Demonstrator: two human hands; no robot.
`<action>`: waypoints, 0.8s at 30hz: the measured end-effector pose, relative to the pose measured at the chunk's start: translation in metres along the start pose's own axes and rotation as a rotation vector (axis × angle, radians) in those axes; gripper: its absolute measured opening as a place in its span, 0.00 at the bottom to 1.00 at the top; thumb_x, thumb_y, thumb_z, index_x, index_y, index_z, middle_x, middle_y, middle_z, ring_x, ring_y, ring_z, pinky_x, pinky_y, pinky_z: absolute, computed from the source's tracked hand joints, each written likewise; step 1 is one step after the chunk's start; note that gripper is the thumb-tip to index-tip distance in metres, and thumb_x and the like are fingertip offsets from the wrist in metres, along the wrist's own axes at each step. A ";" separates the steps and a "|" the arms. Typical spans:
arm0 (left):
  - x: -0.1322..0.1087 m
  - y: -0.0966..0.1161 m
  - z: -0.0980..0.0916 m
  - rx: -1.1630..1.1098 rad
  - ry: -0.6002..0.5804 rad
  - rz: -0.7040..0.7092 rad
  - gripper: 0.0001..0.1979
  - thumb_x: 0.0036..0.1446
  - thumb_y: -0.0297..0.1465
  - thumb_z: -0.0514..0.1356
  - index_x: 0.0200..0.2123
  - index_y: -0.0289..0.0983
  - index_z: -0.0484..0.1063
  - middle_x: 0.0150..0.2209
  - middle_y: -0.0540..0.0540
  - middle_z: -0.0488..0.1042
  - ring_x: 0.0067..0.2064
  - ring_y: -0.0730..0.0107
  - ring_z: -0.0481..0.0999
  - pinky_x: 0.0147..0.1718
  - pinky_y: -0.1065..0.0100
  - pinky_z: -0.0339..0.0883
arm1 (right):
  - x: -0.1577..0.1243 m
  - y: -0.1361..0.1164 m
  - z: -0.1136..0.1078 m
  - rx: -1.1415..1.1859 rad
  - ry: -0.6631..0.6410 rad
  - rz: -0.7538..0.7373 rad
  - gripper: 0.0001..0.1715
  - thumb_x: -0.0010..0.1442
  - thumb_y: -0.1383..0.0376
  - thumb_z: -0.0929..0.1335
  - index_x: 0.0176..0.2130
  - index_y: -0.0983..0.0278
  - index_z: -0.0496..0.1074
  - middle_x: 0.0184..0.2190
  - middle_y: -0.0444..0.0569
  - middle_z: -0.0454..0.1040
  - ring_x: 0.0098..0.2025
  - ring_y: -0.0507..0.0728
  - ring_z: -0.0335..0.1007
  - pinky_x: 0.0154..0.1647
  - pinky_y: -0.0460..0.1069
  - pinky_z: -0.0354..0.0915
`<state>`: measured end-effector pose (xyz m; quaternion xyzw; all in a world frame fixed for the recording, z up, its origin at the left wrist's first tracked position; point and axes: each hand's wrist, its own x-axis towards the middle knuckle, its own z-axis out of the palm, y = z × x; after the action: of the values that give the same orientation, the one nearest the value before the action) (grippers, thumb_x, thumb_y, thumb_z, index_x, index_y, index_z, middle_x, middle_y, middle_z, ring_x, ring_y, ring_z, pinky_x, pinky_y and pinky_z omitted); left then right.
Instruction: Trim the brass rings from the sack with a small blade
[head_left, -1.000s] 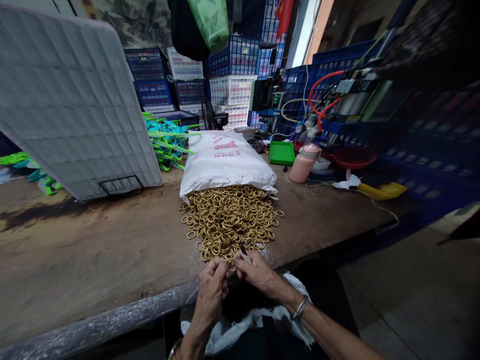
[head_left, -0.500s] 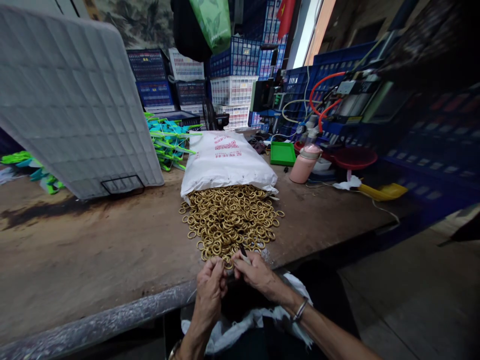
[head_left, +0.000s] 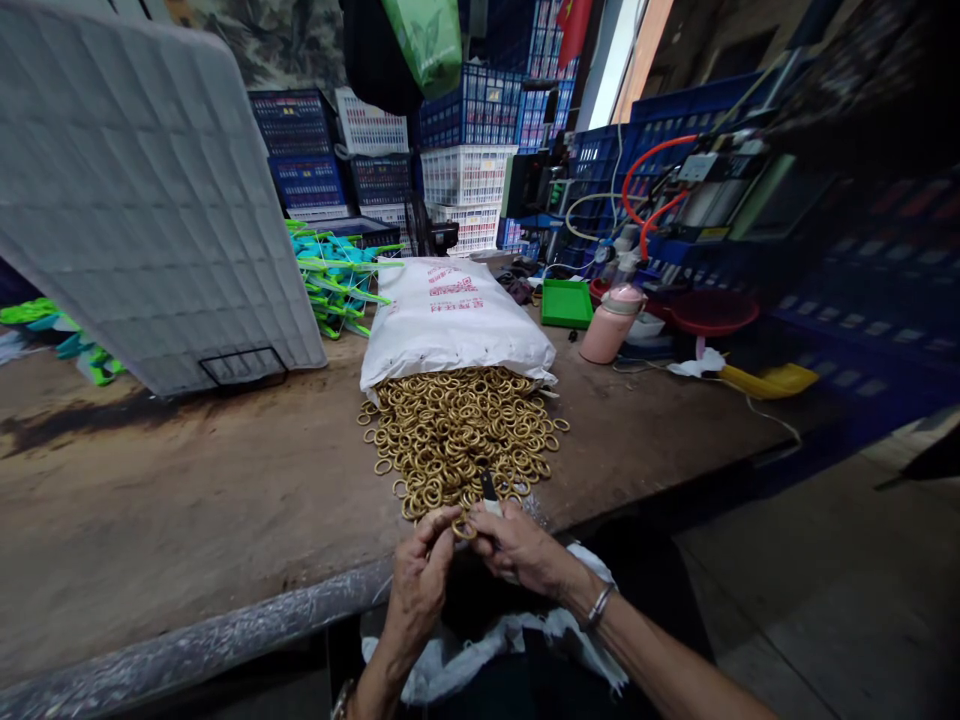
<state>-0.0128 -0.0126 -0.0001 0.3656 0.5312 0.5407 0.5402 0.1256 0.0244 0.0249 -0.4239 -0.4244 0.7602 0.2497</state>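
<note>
At the table's front edge my left hand (head_left: 424,562) pinches a brass-coloured ring (head_left: 463,528) between thumb and forefinger. Close beside it, my right hand (head_left: 517,545) is closed around a small knife (head_left: 489,490), its dark blade pointing away from me and its handle pale. The right fingertips are near the same ring; whether they touch it I cannot tell. Just beyond both hands lies a heap of similar rings (head_left: 465,425), spilling from the mouth of a white woven sack (head_left: 457,315) with red print.
A pale ribbed panel (head_left: 157,210) stands on the left of the wooden table (head_left: 225,520), green and blue plastic pieces (head_left: 337,270) behind it. A pink bottle (head_left: 609,325), green tray (head_left: 566,303) and red dish (head_left: 712,312) stand right. An opened white bag (head_left: 480,655) hangs below the edge.
The ring between my hands has been lifted slightly and turned. My right hand has shifted a little, and more of the knife shows. The camera view has moved slightly.
</note>
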 end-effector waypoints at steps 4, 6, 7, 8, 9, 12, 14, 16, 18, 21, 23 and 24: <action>-0.001 0.002 -0.001 0.117 -0.044 0.144 0.09 0.46 0.34 0.60 0.32 0.37 0.76 0.31 0.46 0.75 0.34 0.65 0.73 0.34 0.70 0.65 | -0.001 0.000 -0.001 0.016 -0.052 0.063 0.08 0.49 0.62 0.63 0.26 0.63 0.58 0.14 0.33 0.55 0.11 0.41 0.40 0.12 0.40 0.38; -0.003 0.004 0.000 0.187 -0.033 0.217 0.08 0.47 0.32 0.60 0.31 0.38 0.76 0.31 0.46 0.75 0.35 0.65 0.73 0.37 0.69 0.64 | -0.002 0.001 -0.003 0.020 -0.064 0.092 0.08 0.49 0.62 0.63 0.25 0.63 0.58 0.14 0.33 0.56 0.11 0.41 0.40 0.12 0.40 0.38; -0.004 0.005 0.000 0.218 -0.031 0.248 0.07 0.47 0.32 0.60 0.31 0.38 0.76 0.31 0.46 0.76 0.36 0.64 0.73 0.38 0.68 0.64 | -0.002 0.002 -0.003 0.030 -0.074 0.100 0.08 0.49 0.62 0.63 0.26 0.63 0.58 0.14 0.33 0.56 0.11 0.41 0.40 0.12 0.39 0.38; -0.004 0.007 0.001 0.245 -0.033 0.272 0.07 0.46 0.31 0.60 0.31 0.38 0.76 0.31 0.46 0.76 0.36 0.64 0.73 0.39 0.68 0.63 | -0.003 0.002 -0.004 0.044 -0.086 0.108 0.08 0.49 0.62 0.63 0.26 0.63 0.58 0.14 0.33 0.56 0.11 0.41 0.40 0.11 0.39 0.38; -0.005 0.008 0.001 0.266 -0.038 0.285 0.07 0.47 0.31 0.60 0.31 0.39 0.76 0.31 0.46 0.76 0.35 0.64 0.72 0.38 0.67 0.63 | -0.003 0.002 -0.004 0.054 -0.100 0.115 0.08 0.49 0.61 0.64 0.26 0.63 0.59 0.14 0.33 0.56 0.11 0.41 0.39 0.11 0.39 0.38; -0.006 0.012 0.003 0.314 -0.062 0.280 0.06 0.48 0.32 0.59 0.28 0.38 0.75 0.27 0.47 0.74 0.30 0.66 0.71 0.33 0.68 0.63 | -0.003 0.003 -0.005 0.035 -0.124 0.129 0.10 0.50 0.59 0.63 0.26 0.63 0.59 0.14 0.33 0.56 0.11 0.41 0.39 0.11 0.39 0.38; -0.006 0.013 0.004 0.328 -0.067 0.268 0.06 0.48 0.33 0.58 0.26 0.38 0.74 0.24 0.48 0.72 0.28 0.67 0.69 0.31 0.70 0.62 | -0.002 0.004 -0.006 -0.013 -0.088 0.115 0.12 0.51 0.58 0.63 0.25 0.64 0.59 0.14 0.34 0.57 0.10 0.41 0.39 0.11 0.40 0.38; -0.005 0.012 0.004 0.334 -0.049 0.278 0.06 0.48 0.33 0.58 0.26 0.38 0.73 0.24 0.48 0.72 0.28 0.67 0.69 0.31 0.70 0.61 | -0.001 0.006 -0.007 -0.055 0.001 0.059 0.14 0.53 0.56 0.61 0.25 0.64 0.59 0.15 0.35 0.59 0.10 0.41 0.40 0.11 0.40 0.39; -0.004 0.010 0.004 0.352 -0.023 0.291 0.06 0.48 0.33 0.58 0.26 0.38 0.73 0.25 0.48 0.72 0.28 0.67 0.69 0.31 0.70 0.61 | 0.000 0.008 -0.009 -0.091 0.075 -0.012 0.17 0.55 0.53 0.60 0.28 0.64 0.61 0.16 0.36 0.61 0.10 0.42 0.41 0.11 0.41 0.39; -0.003 0.007 0.006 0.385 -0.008 0.301 0.05 0.48 0.32 0.58 0.26 0.38 0.72 0.24 0.49 0.71 0.27 0.69 0.68 0.30 0.71 0.60 | 0.001 0.012 -0.011 -0.216 0.106 -0.114 0.22 0.56 0.49 0.58 0.26 0.64 0.62 0.14 0.36 0.59 0.11 0.43 0.42 0.12 0.42 0.40; -0.004 0.007 0.008 0.361 -0.027 0.280 0.06 0.49 0.33 0.57 0.24 0.38 0.71 0.23 0.49 0.70 0.27 0.70 0.67 0.30 0.71 0.60 | 0.002 0.014 -0.011 -0.329 0.128 -0.184 0.23 0.57 0.50 0.59 0.22 0.65 0.61 0.13 0.36 0.55 0.13 0.44 0.44 0.14 0.42 0.43; -0.004 0.007 0.009 0.327 -0.044 0.252 0.07 0.50 0.34 0.57 0.24 0.37 0.70 0.23 0.50 0.69 0.27 0.70 0.67 0.29 0.71 0.59 | 0.002 0.014 -0.011 -0.373 0.144 -0.215 0.23 0.57 0.51 0.59 0.20 0.65 0.61 0.13 0.37 0.55 0.14 0.44 0.45 0.16 0.43 0.45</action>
<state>-0.0044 -0.0136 0.0090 0.5238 0.5501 0.5021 0.4134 0.1338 0.0238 0.0086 -0.4682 -0.5813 0.6054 0.2762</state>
